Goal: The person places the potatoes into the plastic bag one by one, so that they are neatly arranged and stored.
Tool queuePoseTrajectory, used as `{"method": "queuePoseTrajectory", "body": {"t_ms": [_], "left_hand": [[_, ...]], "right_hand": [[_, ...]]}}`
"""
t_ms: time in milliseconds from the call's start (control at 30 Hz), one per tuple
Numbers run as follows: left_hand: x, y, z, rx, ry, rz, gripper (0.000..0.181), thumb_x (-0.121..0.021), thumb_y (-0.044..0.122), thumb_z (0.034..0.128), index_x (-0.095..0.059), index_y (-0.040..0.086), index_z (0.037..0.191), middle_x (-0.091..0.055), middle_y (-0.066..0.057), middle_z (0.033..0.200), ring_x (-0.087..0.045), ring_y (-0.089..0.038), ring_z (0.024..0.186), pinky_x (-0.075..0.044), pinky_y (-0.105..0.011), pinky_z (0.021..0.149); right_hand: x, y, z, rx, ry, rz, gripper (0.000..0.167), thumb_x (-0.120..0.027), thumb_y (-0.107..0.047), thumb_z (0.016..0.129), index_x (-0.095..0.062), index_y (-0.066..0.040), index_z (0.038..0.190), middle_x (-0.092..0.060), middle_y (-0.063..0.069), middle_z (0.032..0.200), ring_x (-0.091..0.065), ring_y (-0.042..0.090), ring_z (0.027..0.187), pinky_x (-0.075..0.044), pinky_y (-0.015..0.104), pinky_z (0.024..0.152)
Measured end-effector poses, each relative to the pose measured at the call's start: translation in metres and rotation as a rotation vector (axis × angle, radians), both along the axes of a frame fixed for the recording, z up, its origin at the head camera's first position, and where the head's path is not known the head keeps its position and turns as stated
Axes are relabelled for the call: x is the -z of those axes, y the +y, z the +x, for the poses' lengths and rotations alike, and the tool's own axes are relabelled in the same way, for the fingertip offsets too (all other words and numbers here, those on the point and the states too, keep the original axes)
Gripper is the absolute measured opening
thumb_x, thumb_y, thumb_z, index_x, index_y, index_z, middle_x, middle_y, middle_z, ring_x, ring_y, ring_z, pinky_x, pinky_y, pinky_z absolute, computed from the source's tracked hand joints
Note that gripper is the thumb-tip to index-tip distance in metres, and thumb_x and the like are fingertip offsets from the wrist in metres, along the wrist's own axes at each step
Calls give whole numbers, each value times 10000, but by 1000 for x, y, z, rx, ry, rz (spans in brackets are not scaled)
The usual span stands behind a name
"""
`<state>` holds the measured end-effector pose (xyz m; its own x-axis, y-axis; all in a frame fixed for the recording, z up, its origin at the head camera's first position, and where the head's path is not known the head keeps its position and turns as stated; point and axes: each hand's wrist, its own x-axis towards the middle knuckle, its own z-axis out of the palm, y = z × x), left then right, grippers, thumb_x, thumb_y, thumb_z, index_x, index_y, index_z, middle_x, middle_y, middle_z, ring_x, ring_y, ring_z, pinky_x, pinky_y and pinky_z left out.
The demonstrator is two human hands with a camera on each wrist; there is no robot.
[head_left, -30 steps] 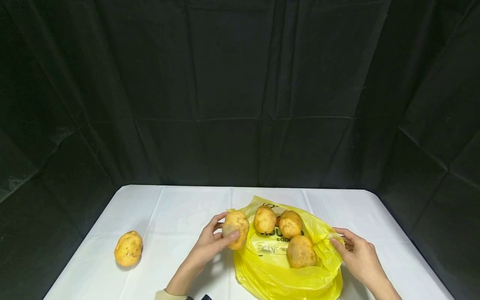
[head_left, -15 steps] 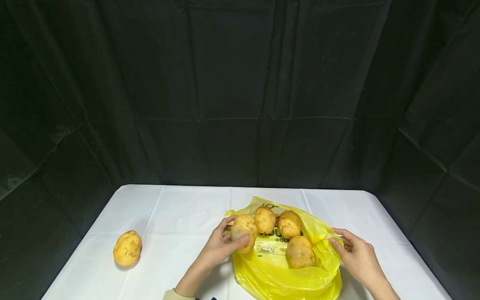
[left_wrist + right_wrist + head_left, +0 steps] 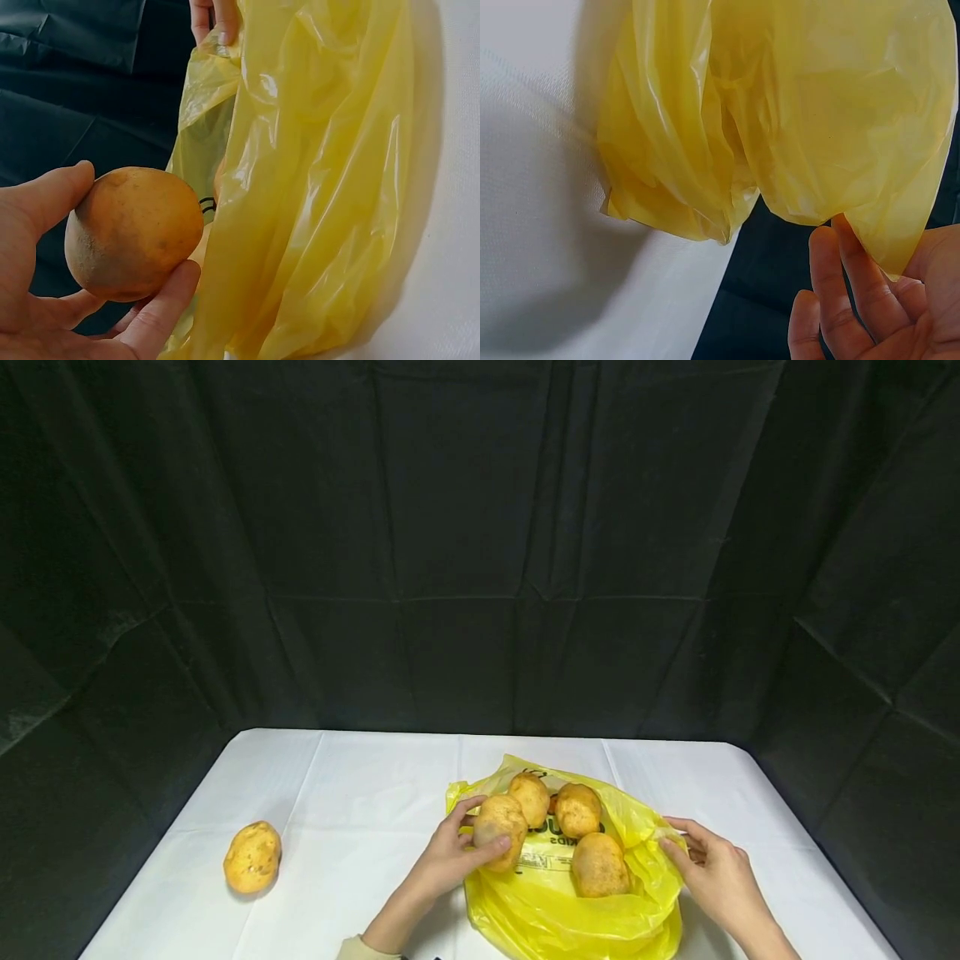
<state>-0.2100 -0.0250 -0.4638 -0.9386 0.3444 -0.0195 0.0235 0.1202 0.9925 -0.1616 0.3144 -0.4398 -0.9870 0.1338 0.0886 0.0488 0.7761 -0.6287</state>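
Note:
My left hand [image 3: 447,858] grips a potato [image 3: 499,833] between thumb and fingers, over the left part of the mouth of a yellow plastic bag [image 3: 570,927]. In the left wrist view the held potato [image 3: 135,234] is beside the bag's edge [image 3: 300,180]. Three more potatoes lie inside the bag: one at the back [image 3: 531,799], one right of it [image 3: 578,811] and one nearer the front [image 3: 601,865]. With thumb and fingers my right hand [image 3: 716,877] pinches the bag's right rim; in the right wrist view the yellow plastic [image 3: 885,247] passes between them.
A single potato [image 3: 252,857] lies on the left side of the white-covered table [image 3: 360,793]. Black cloth [image 3: 480,543] hangs behind the table and along both sides.
My left hand has moved right with its potato, from the bag's left edge to over its opening, close to the back potato. The right hand stays on the rim.

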Motion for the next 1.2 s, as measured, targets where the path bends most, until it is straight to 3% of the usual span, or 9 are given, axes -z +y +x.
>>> {"method": "queuePoseTrajectory", "body": {"t_ms": [367, 633, 1200], "left_hand": [[3, 9, 3, -6, -36, -26, 772, -757, 339, 865, -352, 107, 1480, -446, -166, 1281, -582, -290, 1043, -513, -419, 835], [6, 16, 3, 20, -51, -10, 752, -764, 307, 862, -368, 96, 1465, -479, -145, 1225, -599, -232, 944, -516, -368, 778], [13, 36, 8, 19, -12, -84, 740, -797, 286, 829, -424, 98, 1439, -526, -112, 1163, -539, -236, 913, -473, -353, 716]], "right_hand": [[1, -1, 1, -10, 29, -1, 365, -640, -144, 959, -586, 25, 1278, -707, 188, 1015, -690, 300, 867, -565, 383, 703], [1, -1, 1, -4, 16, -8, 375, -638, -152, 964, -579, 25, 1289, -704, 193, 1030, -691, 298, 869, -564, 370, 694], [1, -2, 4, -5, 48, 1, 354, -649, -118, 947, -599, 16, 1271, -714, 175, 1003, -695, 273, 843, -558, 321, 661]]}}
